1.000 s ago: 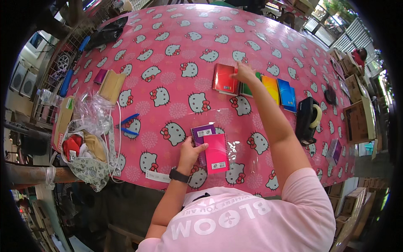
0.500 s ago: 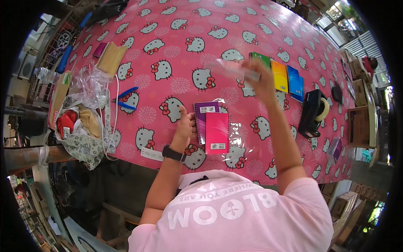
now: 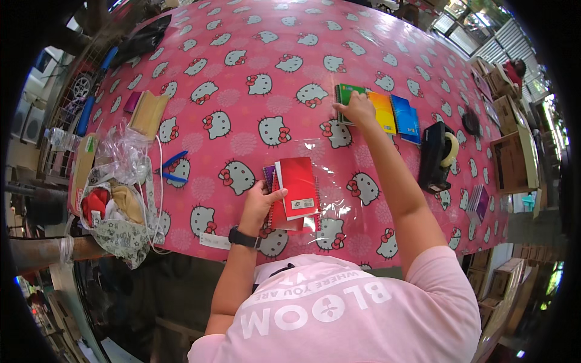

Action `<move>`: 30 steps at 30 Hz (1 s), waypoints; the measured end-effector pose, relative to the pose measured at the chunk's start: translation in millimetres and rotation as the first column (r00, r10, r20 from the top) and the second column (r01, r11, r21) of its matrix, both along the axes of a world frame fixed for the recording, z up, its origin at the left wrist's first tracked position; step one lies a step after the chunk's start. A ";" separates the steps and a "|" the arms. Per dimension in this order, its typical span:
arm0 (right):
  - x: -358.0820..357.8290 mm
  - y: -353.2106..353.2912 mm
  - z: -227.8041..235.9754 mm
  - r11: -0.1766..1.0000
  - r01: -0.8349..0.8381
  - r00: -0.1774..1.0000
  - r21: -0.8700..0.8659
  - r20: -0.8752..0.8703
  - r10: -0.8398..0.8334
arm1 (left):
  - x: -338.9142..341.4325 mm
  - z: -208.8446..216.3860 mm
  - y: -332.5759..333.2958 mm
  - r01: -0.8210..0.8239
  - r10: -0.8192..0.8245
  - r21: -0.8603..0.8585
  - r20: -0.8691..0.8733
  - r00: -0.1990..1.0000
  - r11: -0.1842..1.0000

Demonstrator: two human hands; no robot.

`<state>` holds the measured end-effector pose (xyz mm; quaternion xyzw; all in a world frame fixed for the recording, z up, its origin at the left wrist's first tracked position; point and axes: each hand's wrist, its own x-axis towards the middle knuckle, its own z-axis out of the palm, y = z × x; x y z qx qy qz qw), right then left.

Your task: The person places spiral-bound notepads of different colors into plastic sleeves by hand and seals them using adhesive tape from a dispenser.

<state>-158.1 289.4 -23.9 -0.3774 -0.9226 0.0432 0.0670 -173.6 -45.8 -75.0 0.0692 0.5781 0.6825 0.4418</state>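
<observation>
A red spiral notebook [image 3: 299, 187] lies on top of a small, uneven stack in front of me. Beneath it show a purple notebook [image 3: 270, 175] and a red edge with spiral rings. My left hand [image 3: 257, 206] grips the stack's left side, thumb over the edge, with a dark watch at the wrist. Farther off to the right, my right hand [image 3: 358, 111] has its fingers closed at a green spiral notebook [image 3: 348, 94], partly covering it. Right beside that lie a yellow notebook [image 3: 381, 113] and overlapping blue notebooks [image 3: 404, 118].
A black tape dispenser [image 3: 434, 157] stands at the right, with several purple notebooks [image 3: 478, 202] beyond it. Blue-handled pliers [image 3: 175, 167], a cloth bag [image 3: 115, 233] of fabric and tan pads [image 3: 149, 115] are at the left. Clear plastic [image 3: 339, 187] lies by the stack.
Red notebooks now cover the pink one that lay uppermost. My right hand, blurred in the air before, has moved to the green notebook. The left hand has closed on the stack's edge.
</observation>
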 end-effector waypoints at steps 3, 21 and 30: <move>-20.7 5.2 -10.9 0.997 -0.032 0.974 0.069 0.227 0.015 | 2.3 -5.3 1.0 -0.015 0.015 -0.001 -0.044 0.999 1.000; 109.1 -161.9 -28.1 0.588 -0.331 0.907 -0.738 -0.422 -0.019 | 4.4 -6.2 -0.8 -0.042 0.047 0.055 -0.093 0.995 0.998; 82.9 -148.8 -35.5 0.718 -0.455 0.810 -0.527 -0.580 0.088 | 2.9 6.5 -11.1 0.059 -0.055 0.190 -0.025 0.998 0.980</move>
